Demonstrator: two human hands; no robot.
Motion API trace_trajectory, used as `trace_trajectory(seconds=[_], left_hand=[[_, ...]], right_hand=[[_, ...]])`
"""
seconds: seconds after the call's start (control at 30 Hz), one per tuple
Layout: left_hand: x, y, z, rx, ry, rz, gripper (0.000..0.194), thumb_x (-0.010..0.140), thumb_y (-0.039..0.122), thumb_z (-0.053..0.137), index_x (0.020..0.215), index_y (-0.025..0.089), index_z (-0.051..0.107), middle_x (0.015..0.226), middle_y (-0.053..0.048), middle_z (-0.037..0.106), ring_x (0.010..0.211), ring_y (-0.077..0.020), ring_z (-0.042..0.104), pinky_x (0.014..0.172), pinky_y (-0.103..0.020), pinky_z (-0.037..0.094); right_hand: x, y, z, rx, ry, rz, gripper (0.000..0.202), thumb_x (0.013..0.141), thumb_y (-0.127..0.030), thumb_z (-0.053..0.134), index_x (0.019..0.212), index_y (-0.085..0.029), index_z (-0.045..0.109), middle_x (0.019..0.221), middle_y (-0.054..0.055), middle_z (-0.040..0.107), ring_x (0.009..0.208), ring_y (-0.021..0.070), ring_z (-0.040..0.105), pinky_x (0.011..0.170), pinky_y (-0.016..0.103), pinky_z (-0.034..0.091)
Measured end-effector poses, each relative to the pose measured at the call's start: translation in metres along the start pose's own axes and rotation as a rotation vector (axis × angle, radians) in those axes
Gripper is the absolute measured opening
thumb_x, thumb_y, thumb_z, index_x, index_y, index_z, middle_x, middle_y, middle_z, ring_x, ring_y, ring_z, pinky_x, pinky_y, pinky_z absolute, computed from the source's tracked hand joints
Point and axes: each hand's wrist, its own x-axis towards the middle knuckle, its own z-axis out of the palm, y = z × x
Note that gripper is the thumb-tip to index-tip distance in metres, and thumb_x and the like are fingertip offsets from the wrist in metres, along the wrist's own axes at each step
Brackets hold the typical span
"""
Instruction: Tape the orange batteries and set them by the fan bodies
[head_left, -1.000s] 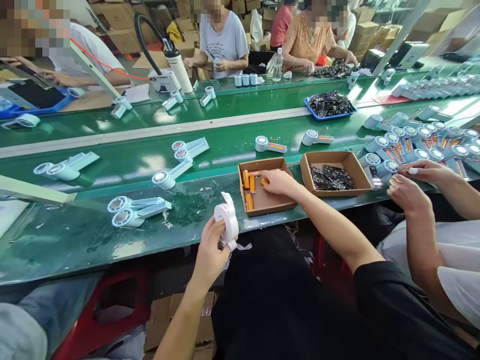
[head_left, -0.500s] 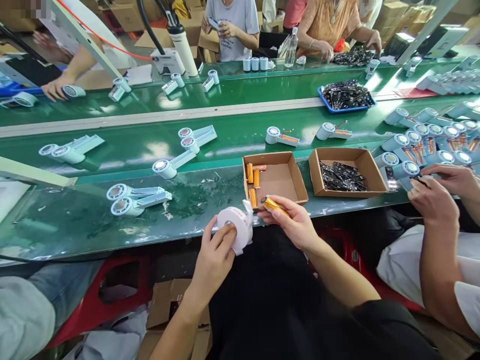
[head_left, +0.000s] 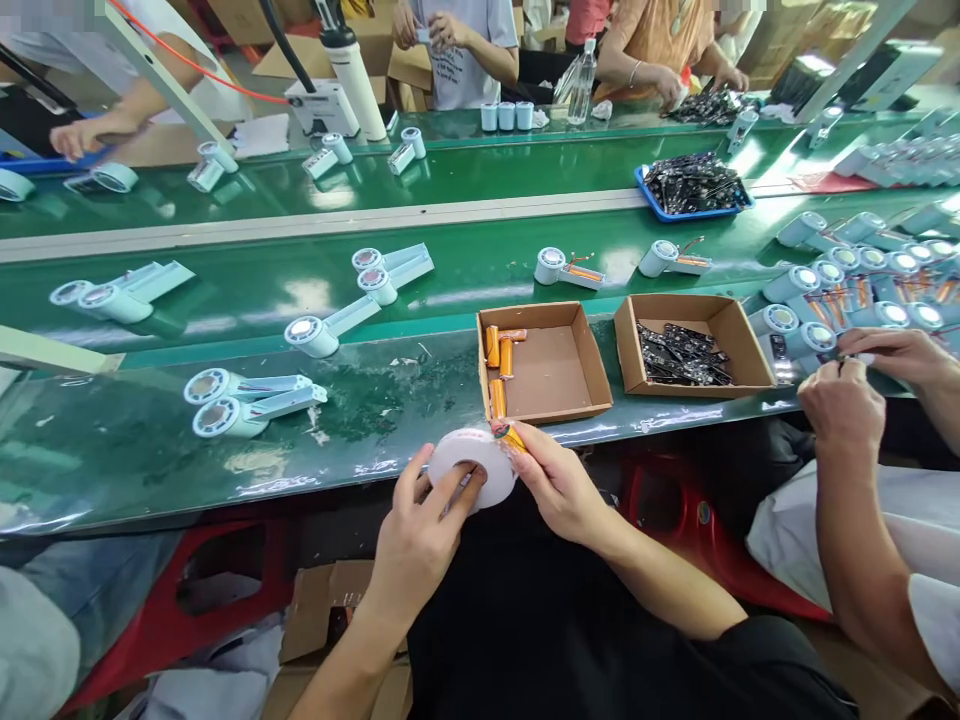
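Note:
My left hand point(head_left: 427, 510) grips a roll of white tape point(head_left: 454, 452), its fingers pushed into the core. Pinched in my right hand point(head_left: 559, 485) is an orange battery point(head_left: 510, 437), held against the right edge of the roll. Just beyond, a cardboard tray point(head_left: 551, 365) has several orange batteries point(head_left: 507, 357) along its left side. To the left on the bench lie two light-blue fan housings point(head_left: 232, 418) with open handles.
A second cardboard tray point(head_left: 754, 345) holds black circuit boards point(head_left: 682, 355). More fan housings point(head_left: 379, 285) rest on the green conveyor point(head_left: 465, 265). A blue tray point(head_left: 694, 212) of boards stands farther back. At right, a co-worker's hands point(head_left: 844, 400) work beside many housings.
My right hand has moved left and down, bringing the battery against the tape roll. The roll has turned in my left hand, and the loose tape end no longer sticks up.

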Motion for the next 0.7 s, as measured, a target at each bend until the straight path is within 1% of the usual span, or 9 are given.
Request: trace_trajectory(seconds=[0.1, 0.17, 0.23, 0.37, 0.47, 0.53, 0.6, 0.63, 0.7], left_hand=[[-0.002, -0.004, -0.004, 0.089, -0.015, 0.020, 0.054, 0.089, 0.000, 0.064, 0.136, 0.027, 0.070, 0.129, -0.005, 0.074, 0.149, -0.0391, 0.042, 0.107, -0.045, 0.056], [-0.001, -0.003, -0.005, 0.104, -0.028, 0.018, 0.056, 0.089, 0.001, 0.066, 0.138, 0.028, 0.069, 0.128, -0.006, 0.074, 0.147, -0.0381, 0.045, 0.111, -0.047, 0.054], [0.003, 0.002, -0.003, 0.097, -0.013, -0.007, 0.053, 0.088, 0.003, 0.069, 0.137, 0.025, 0.069, 0.124, -0.009, 0.074, 0.147, -0.0410, 0.044, 0.113, -0.053, 0.052], [0.012, 0.018, 0.008, 0.071, 0.123, -0.084, 0.047, 0.086, 0.016, 0.079, 0.132, 0.020, 0.070, 0.101, -0.012, 0.072, 0.149, -0.0485, 0.039, 0.113, -0.067, 0.048], [0.016, 0.032, 0.018, 0.023, 0.207, -0.111, 0.046, 0.084, 0.023, 0.084, 0.128, 0.018, 0.071, 0.090, -0.010, 0.065, 0.147, -0.0501, 0.042, 0.112, -0.067, 0.050], [0.015, 0.040, 0.022, -0.033, 0.219, -0.117, 0.044, 0.083, 0.021, 0.084, 0.125, 0.016, 0.071, 0.088, -0.010, 0.065, 0.147, -0.0505, 0.042, 0.111, -0.066, 0.051], [0.011, 0.045, 0.025, -0.106, 0.188, -0.079, 0.044, 0.082, 0.015, 0.082, 0.125, 0.017, 0.071, 0.088, -0.008, 0.066, 0.147, -0.0483, 0.043, 0.111, -0.064, 0.052], [0.008, 0.044, 0.026, -0.142, 0.159, -0.041, 0.044, 0.083, 0.012, 0.080, 0.126, 0.017, 0.070, 0.090, -0.008, 0.068, 0.147, -0.0459, 0.045, 0.112, -0.062, 0.053], [-0.002, 0.033, 0.027, -0.184, 0.086, 0.024, 0.044, 0.085, 0.007, 0.075, 0.127, 0.018, 0.070, 0.092, -0.006, 0.070, 0.146, -0.0415, 0.048, 0.112, -0.057, 0.054]], right_hand=[[0.007, -0.003, -0.021, 0.031, -0.146, 0.145, 0.040, 0.099, -0.039, 0.064, 0.136, -0.025, 0.070, 0.129, 0.007, 0.076, 0.119, 0.0262, 0.073, 0.109, 0.043, 0.056], [0.011, 0.001, -0.027, 0.179, -0.174, 0.255, 0.045, 0.091, -0.039, 0.075, 0.134, -0.025, 0.070, 0.116, 0.005, 0.081, 0.103, 0.0256, 0.078, 0.101, 0.044, 0.061], [0.011, 0.009, -0.019, 0.373, -0.026, 0.285, 0.048, 0.084, -0.041, 0.082, 0.127, -0.024, 0.070, 0.111, 0.006, 0.081, 0.097, 0.0253, 0.079, 0.098, 0.045, 0.064], [0.004, 0.022, 0.022, 0.635, 0.527, 0.187, 0.050, 0.078, -0.045, 0.087, 0.116, -0.027, 0.061, 0.116, 0.008, 0.080, 0.108, 0.0265, 0.077, 0.101, 0.047, 0.063], [0.000, 0.027, 0.039, 0.718, 0.642, 0.186, 0.055, 0.075, -0.043, 0.089, 0.116, -0.029, 0.055, 0.119, 0.008, 0.079, 0.111, 0.0279, 0.076, 0.102, 0.051, 0.061], [0.005, 0.028, 0.028, 0.722, 0.549, 0.239, 0.060, 0.069, -0.040, 0.093, 0.115, -0.028, 0.057, 0.111, 0.007, 0.080, 0.105, 0.0294, 0.078, 0.098, 0.052, 0.063], [0.015, 0.026, 0.000, 0.694, 0.484, 0.252, 0.061, 0.066, -0.037, 0.095, 0.115, -0.026, 0.061, 0.103, 0.006, 0.081, 0.099, 0.0284, 0.079, 0.090, 0.047, 0.066], [0.022, 0.025, -0.018, 0.675, 0.509, 0.212, 0.059, 0.067, -0.037, 0.095, 0.115, -0.026, 0.063, 0.103, 0.005, 0.080, 0.099, 0.0265, 0.078, 0.087, 0.043, 0.067], [0.035, 0.021, -0.055, 0.623, 0.687, 0.048, 0.051, 0.073, -0.040, 0.090, 0.116, -0.028, 0.064, 0.110, 0.003, 0.078, 0.104, 0.0219, 0.077, 0.085, 0.036, 0.066]])
